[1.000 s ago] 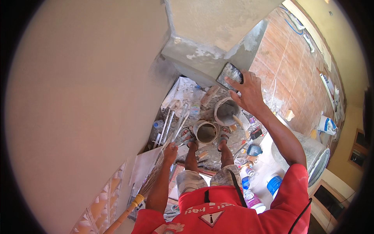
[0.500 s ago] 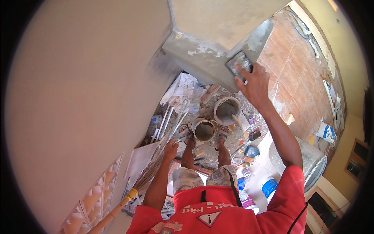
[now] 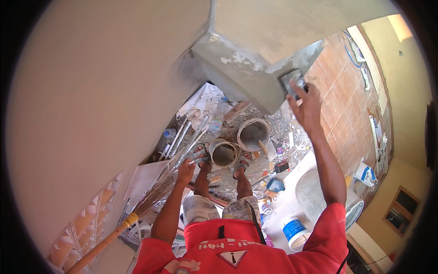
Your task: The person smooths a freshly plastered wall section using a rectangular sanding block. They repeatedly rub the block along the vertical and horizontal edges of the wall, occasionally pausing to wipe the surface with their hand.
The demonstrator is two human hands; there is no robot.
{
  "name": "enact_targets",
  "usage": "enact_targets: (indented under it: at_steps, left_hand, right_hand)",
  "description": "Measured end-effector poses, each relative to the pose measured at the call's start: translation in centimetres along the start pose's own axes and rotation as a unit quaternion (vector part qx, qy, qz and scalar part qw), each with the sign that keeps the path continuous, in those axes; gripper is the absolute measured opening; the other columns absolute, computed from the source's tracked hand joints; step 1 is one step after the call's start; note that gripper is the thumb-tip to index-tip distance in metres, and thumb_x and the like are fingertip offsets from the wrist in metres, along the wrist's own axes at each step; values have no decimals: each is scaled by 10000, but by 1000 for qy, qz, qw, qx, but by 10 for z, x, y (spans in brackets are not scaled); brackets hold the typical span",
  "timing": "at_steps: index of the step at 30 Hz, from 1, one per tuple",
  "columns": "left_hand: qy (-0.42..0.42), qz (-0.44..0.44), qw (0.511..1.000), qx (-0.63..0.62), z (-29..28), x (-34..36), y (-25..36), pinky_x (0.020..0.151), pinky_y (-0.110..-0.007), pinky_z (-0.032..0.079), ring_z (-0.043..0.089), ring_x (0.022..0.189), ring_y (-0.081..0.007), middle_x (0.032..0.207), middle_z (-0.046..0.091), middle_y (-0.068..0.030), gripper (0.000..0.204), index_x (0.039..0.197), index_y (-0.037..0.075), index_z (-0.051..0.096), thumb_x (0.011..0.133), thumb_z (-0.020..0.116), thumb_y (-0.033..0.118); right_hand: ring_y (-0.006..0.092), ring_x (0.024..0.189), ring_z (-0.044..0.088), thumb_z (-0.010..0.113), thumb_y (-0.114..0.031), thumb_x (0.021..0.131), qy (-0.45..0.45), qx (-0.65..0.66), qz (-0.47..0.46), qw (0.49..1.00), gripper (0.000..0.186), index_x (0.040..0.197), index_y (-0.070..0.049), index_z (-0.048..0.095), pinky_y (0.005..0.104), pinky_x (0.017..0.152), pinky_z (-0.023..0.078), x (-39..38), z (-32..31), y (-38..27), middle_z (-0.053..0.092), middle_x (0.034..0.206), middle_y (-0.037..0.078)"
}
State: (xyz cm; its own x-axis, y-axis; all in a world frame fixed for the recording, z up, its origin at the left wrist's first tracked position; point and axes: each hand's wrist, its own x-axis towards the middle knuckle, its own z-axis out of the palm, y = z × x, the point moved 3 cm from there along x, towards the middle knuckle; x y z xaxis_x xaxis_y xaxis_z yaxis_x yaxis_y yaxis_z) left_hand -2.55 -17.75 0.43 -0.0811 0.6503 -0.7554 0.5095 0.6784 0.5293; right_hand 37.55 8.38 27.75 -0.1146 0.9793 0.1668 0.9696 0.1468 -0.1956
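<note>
My right hand [image 3: 308,106] is closed on a plastering float [image 3: 288,78], a dark rectangular pad with a pale smear on it. The float lies at the right edge of a freshly plastered grey ledge [image 3: 248,75] that juts from the wall. It is slightly blurred, and its working face is hidden. Lower left, my left hand [image 3: 185,171] is closed, with a small pale tip poking out beside the fingers; what it belongs to cannot be made out. A twig broom [image 3: 153,195] with a wooden handle leans near my left forearm.
Two buckets, one smaller [image 3: 223,154] by my feet and one larger [image 3: 252,135] with a handle sticking out, stand on rubble. White pipes [image 3: 180,137] lean by the left wall [image 3: 100,91]. A big grey drum [image 3: 315,192] and a blue-and-white pail [image 3: 294,230] are at lower right.
My right hand and the float have moved right along the ledge, to its edge. The whole view has shifted, so the buckets and my feet sit further left. My left hand stays closed.
</note>
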Motion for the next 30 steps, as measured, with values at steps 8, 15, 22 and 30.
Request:
enact_targets:
  at_steps: [8,15,22,30]
  left_hand:
    - [31,145,983,-108,36,-24,149,861,-408,496,640,969,-313,1201,605,-201,541,1382,10,472,951,604,308]
    - [89,241,946,-199,71,-33,278,1201,-454,107,159,1470,-411,1558,208,-297,833,1514,-64,194,1001,344,575]
    - [127,293,915,-244,103,-34,330,1198,-503,13,-23,1487,-441,1611,28,-258,861,1540,-42,84,1003,212,619]
    - [156,301,903,-264,133,-40,352,1194,-511,-8,-63,1480,-458,1612,4,-258,849,1534,-58,78,1007,169,602]
  right_hand:
    - [410,1092,498,683,-318,853,-22,-31,36,999,434,1279,-242,659,484,902,398,30,18,40,503,1207,245]
    - [408,1111,488,670,-347,859,-52,18,-138,989,429,1274,-240,664,510,925,386,-31,18,33,495,1215,239]
    - [382,1075,497,728,-266,789,-16,-8,-172,985,450,1237,-275,680,514,887,395,-12,26,2,511,1178,207]
    - [375,1078,514,734,-292,787,-25,18,-149,988,459,1242,-266,681,519,872,398,-13,18,16,522,1180,215]
